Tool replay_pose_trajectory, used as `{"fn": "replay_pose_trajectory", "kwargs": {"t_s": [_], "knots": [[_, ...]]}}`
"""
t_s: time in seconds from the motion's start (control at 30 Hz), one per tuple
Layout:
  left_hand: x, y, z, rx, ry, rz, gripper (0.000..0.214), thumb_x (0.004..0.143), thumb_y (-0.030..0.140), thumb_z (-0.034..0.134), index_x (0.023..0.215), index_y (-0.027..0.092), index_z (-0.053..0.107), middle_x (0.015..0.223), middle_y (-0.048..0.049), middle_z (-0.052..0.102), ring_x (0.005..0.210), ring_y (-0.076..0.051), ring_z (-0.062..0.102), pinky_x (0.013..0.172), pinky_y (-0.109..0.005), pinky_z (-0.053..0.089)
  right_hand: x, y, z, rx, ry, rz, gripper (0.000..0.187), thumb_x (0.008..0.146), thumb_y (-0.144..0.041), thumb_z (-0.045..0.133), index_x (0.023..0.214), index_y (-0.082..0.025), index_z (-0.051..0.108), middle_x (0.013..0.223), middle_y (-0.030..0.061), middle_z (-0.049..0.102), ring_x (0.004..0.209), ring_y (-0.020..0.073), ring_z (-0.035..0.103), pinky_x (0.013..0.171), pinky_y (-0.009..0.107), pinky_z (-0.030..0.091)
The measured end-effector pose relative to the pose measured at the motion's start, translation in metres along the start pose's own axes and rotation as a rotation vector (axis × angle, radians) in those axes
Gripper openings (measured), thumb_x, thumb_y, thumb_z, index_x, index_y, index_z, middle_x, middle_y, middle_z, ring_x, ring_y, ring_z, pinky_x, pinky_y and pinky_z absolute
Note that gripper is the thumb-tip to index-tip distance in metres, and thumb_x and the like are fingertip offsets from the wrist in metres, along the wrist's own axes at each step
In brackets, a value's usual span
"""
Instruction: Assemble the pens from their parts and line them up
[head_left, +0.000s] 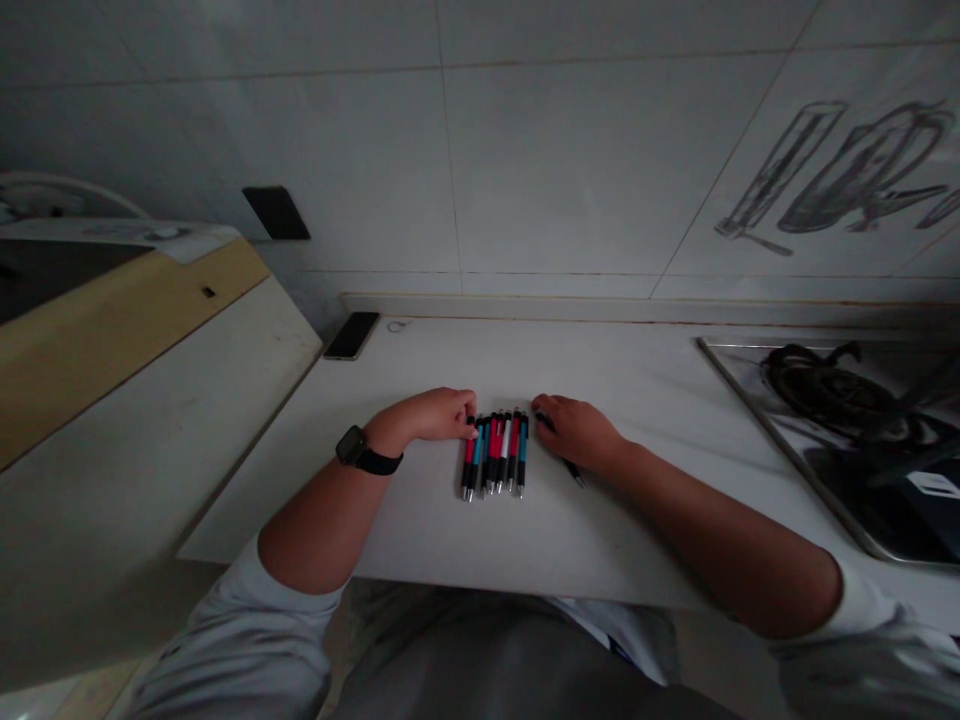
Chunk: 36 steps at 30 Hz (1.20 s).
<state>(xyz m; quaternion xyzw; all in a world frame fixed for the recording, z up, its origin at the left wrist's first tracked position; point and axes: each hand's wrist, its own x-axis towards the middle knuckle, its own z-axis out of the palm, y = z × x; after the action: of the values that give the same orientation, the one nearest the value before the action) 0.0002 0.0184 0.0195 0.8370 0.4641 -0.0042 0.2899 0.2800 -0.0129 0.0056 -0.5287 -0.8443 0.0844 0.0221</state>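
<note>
A row of pens (493,455) lies side by side on the white countertop (420,540), tips toward me, with red, blue and white barrels and black grips. My left hand (446,413), a black watch on its wrist, is at the row's left end. Its fingers are closed on the upper end of a red pen (469,455). To the right of the row, my right hand (577,430) is curled over a dark pen (574,474), which lies at a slant. Its silver tip pokes out below the hand, and most of the barrel is hidden.
A black phone (352,336) lies at the back left, with a small ring-like item (397,326) beside it. A gas stove (840,400) is set in on the right. On the left stands a pale cabinet-like box (172,430). A tiled wall (555,180) rises behind.
</note>
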Motion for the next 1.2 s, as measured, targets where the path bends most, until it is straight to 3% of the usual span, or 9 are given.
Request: {"fn": "replay_pose_trajectory", "kwargs": {"t_s": [0.47, 0.73, 1.0, 1.2], "knots": [[0.003, -0.003, 0.002, 0.007, -0.031, -0.049, 0.026, 0.086, 0.035, 0.071, 0.105, 0.02, 0.063, 0.085, -0.0009, 0.071, 0.074, -0.016, 0.063, 0.064, -0.025, 0.039, 0.001, 0.002, 0.002, -0.004, 0.008, -0.013, 0.032, 0.098, -0.029, 0.048, 0.126, -0.019, 0.061, 0.117, 0.012, 0.073, 0.093, 0.0223, 0.069, 0.077, 0.03, 0.043], [-0.004, 0.009, -0.004, -0.005, -0.088, -0.145, 0.026, 0.088, 0.032, 0.067, 0.109, 0.018, 0.062, 0.079, 0.0, 0.069, 0.059, -0.013, 0.059, 0.056, -0.026, 0.037, 0.002, 0.003, 0.002, -0.014, -0.013, 0.002, 0.035, 0.097, -0.031, 0.048, 0.128, -0.019, 0.06, 0.117, 0.0126, 0.073, 0.095, 0.0234, 0.069, 0.077, 0.03, 0.043], [-0.001, 0.01, 0.0, 0.047, -0.004, -0.136, 0.021, 0.082, 0.028, 0.071, 0.1, 0.017, 0.067, 0.079, -0.0029, 0.072, 0.064, -0.015, 0.06, 0.058, -0.026, 0.035, 0.001, 0.002, 0.0, -0.013, -0.004, -0.003, 0.035, 0.098, -0.031, 0.047, 0.128, -0.019, 0.06, 0.118, 0.0129, 0.072, 0.094, 0.0239, 0.069, 0.077, 0.031, 0.044], [-0.002, 0.011, 0.001, 0.051, -0.008, -0.157, 0.024, 0.082, 0.031, 0.072, 0.1, 0.017, 0.067, 0.077, -0.0032, 0.071, 0.06, -0.015, 0.06, 0.055, -0.027, 0.034, 0.001, 0.001, 0.0, -0.01, -0.017, 0.014, 0.036, 0.099, -0.03, 0.047, 0.131, -0.019, 0.06, 0.12, 0.0136, 0.072, 0.096, 0.0236, 0.069, 0.08, 0.031, 0.045]]}}
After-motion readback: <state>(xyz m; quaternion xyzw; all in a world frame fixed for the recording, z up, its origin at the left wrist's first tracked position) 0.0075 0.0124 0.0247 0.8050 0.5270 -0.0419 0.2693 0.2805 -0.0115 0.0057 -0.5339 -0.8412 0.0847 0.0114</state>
